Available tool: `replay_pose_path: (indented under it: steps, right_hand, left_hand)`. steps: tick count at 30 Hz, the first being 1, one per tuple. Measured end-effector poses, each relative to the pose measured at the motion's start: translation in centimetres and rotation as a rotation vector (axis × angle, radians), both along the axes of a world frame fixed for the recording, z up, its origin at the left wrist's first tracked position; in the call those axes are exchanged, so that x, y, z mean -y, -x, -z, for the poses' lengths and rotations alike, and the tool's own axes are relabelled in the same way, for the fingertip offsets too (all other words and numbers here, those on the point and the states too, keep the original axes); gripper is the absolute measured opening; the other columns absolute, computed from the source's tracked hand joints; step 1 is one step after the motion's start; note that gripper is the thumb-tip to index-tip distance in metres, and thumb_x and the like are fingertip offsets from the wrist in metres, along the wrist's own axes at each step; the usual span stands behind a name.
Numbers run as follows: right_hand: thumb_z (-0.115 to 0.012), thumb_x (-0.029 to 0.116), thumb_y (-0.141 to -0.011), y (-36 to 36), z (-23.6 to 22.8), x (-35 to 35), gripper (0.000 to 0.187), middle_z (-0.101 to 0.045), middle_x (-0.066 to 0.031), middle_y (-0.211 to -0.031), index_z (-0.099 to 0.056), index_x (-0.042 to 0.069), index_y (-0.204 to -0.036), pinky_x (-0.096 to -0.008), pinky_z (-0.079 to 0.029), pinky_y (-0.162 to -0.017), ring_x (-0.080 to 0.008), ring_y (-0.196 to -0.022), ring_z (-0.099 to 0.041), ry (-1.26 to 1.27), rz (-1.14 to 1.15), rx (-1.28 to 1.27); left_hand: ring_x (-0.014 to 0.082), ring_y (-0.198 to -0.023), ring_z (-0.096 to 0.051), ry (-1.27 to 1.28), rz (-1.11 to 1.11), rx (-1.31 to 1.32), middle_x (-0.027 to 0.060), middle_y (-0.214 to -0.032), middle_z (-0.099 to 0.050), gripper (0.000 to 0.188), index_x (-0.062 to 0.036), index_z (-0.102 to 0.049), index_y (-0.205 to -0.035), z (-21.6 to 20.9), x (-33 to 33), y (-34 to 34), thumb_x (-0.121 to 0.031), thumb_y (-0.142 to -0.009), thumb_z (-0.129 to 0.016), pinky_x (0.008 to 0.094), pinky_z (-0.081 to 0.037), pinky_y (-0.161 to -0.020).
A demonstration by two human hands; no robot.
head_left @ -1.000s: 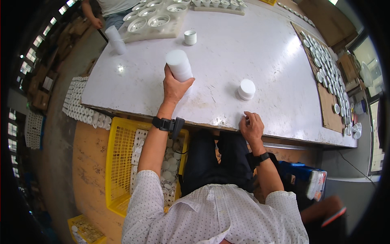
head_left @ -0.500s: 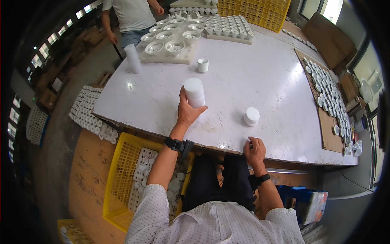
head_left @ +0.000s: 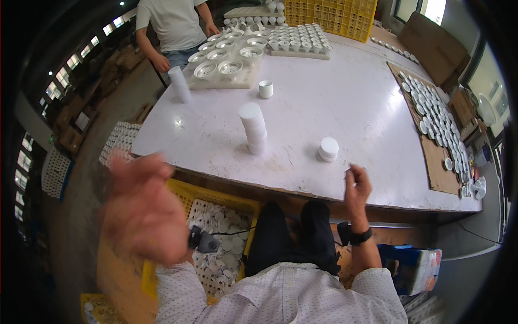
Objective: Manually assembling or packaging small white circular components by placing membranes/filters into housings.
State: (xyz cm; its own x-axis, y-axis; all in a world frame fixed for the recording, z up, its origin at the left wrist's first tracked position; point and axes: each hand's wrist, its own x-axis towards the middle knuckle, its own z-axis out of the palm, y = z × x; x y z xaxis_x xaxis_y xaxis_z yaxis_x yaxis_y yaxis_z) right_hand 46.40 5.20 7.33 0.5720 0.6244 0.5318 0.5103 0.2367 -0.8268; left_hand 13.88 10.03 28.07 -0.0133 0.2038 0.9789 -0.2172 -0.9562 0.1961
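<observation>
My left hand (head_left: 143,208) is lifted close to the camera and blurred, its fingers spread with nothing in them, away from the table. A tall stack of white cylindrical caps (head_left: 253,129) stands free on the white table (head_left: 334,97), with a short white stack (head_left: 328,148) to its right. At the table's front edge, just right of that short stack, my right hand (head_left: 356,186) has its fingers curled together. Whether a small piece sits in the fingertips is unclear.
A yellow basket (head_left: 178,197) of white parts sits under the table at my left knee. Farther back are a small white cup (head_left: 265,89), another tall stack (head_left: 179,83), trays of white fittings (head_left: 226,59) and a person in a light shirt (head_left: 172,21). Cardboard (head_left: 440,178) with white discs lies right.
My left hand has let go of the tall white stack and pulled back up toward the camera. The stack stays upright. My right hand stays at the table edge.
</observation>
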Motion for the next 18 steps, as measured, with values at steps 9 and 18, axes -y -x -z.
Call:
replay_pose_path:
  steps: [9,18]
  right_hand:
    - [-0.054,-0.017,-0.067,-0.9,-9.2,6.8,0.032,-0.058,-0.0151,-0.077,-0.056,-0.003,-0.096,-0.0291,-0.046,-0.055,-0.0234,-0.062,-0.055,-0.341,-0.021,0.673]
    - [-0.061,-0.009,-0.075,-7.9,-9.5,13.2,0.029,-0.062,-0.0072,-0.080,-0.061,0.001,-0.102,-0.0172,-0.045,-0.054,-0.0069,-0.065,-0.056,-0.287,0.177,0.636]
  left_hand:
    - [0.0220,-0.078,-0.055,0.020,-0.082,0.333,0.0088,-0.089,-0.059,0.030,-0.0052,-0.054,-0.099,-4.0,7.2,0.1,-0.031,-0.084,-0.055,0.0343,-0.046,-0.065]
    - [0.0215,-0.086,-0.052,0.363,0.176,0.233,0.0092,-0.097,-0.054,0.032,-0.0070,-0.051,-0.104,-1.8,3.9,10.1,-0.031,-0.084,-0.056,0.0345,-0.044,-0.071]
